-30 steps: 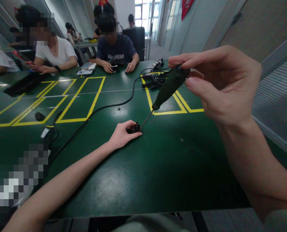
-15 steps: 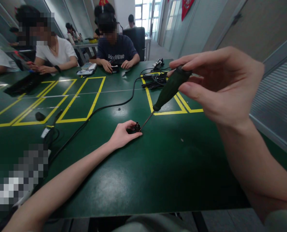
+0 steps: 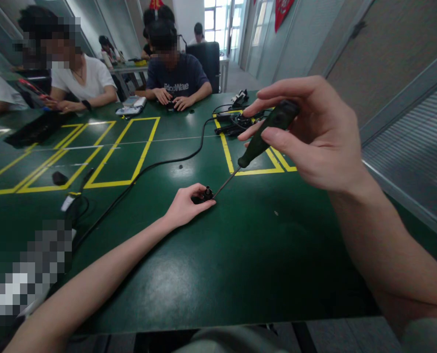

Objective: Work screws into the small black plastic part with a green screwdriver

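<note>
On the green table (image 3: 218, 255), my left hand (image 3: 186, 203) pinches a small black part (image 3: 206, 195) with a short round stub standing up from it. My fingers cover much of the part, and its exact kind is unclear. A screwdriver (image 3: 268, 132) with a dark green handle slants down to the left, its thin shaft reaching the right side of the part. Whether the tip touches it I cannot tell. My right hand (image 3: 317, 132) holds the handle, with the thumb against it and the other fingers partly spread.
A black cable (image 3: 159, 163) crosses the table. Black parts (image 3: 235, 126) lie behind the screwdriver, near yellow tape outlines (image 3: 144, 147). A small black piece (image 3: 59, 178) is at left. Across the table, a co-worker in a dark shirt (image 3: 179, 73) handles a black object.
My right hand has shifted its grip, with its fingers spreading around the handle and the wrist moving left. The handle tilts a little lower to the right. My left hand stays put.
</note>
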Tool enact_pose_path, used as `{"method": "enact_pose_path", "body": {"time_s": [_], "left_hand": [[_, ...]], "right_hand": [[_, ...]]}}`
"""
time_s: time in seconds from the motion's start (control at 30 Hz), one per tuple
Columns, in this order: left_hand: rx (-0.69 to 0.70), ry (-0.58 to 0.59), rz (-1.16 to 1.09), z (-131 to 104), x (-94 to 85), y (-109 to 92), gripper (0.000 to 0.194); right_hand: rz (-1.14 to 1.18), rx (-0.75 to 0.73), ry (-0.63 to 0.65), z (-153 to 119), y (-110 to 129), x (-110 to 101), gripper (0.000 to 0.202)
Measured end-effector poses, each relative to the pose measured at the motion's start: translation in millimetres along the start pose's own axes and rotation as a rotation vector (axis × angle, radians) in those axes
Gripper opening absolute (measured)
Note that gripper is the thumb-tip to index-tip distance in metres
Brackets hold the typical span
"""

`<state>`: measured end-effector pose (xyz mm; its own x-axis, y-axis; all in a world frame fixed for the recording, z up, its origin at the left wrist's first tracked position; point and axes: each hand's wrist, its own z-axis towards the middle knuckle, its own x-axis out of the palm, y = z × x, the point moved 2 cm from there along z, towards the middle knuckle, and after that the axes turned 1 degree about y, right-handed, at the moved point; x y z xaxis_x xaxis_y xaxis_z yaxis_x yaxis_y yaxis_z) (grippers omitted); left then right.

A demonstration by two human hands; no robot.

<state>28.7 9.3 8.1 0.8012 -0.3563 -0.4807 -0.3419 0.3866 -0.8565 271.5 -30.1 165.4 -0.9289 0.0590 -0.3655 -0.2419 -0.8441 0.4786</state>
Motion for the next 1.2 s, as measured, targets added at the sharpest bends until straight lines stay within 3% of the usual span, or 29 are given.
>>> {"method": "enact_pose_path", "body": {"time_s": [0.17,0.33,0.5,0.6,0.67,0.77,0.97,1.1,1.2], "left_hand": [[-0.006,-0.008,0.006,-0.1,-0.2,-1.4,0.025],[-0.012,-0.028,0.031,-0.5,-1.1,-1.9,0.03],[-0.017,-0.013,0.045,-0.2,-3.4,-0.8,0.057],[0.025,0.08,0.007,2.5,-8.2,1.0,0.076],[0.053,0.171,-0.064,5.3,-11.8,3.6,0.073],[0.031,0.249,-0.143,8.7,-14.8,8.3,0.047],[0.021,0.032,0.033,4.4,-9.0,9.4,0.031],[0.057,-0.061,0.195,0.1,-4.6,6.2,0.04],[0.07,-0.062,0.187,0.0,-4.9,2.7,0.051]], "right_hand": [[0.062,-0.089,-0.19,3.7,-3.3,-7.2,0.027],[0.034,-0.063,-0.189,3.3,-2.4,-6.5,0.026],[0.028,-0.028,-0.173,1.2,3.0,-5.1,0.027],[0.016,-0.03,-0.151,1.0,4.7,-5.9,0.027],[0.015,-0.039,-0.135,0.7,5.1,-6.7,0.026],[0.025,-0.039,-0.111,-0.1,5.0,-7.7,0.027],[0.026,-0.036,-0.127,-0.9,6.5,-6.6,0.023],[-0.005,-0.047,-0.132,-1.0,5.6,-3.9,0.025],[-0.003,-0.043,-0.121,-1.3,3.8,-1.7,0.026]]}}
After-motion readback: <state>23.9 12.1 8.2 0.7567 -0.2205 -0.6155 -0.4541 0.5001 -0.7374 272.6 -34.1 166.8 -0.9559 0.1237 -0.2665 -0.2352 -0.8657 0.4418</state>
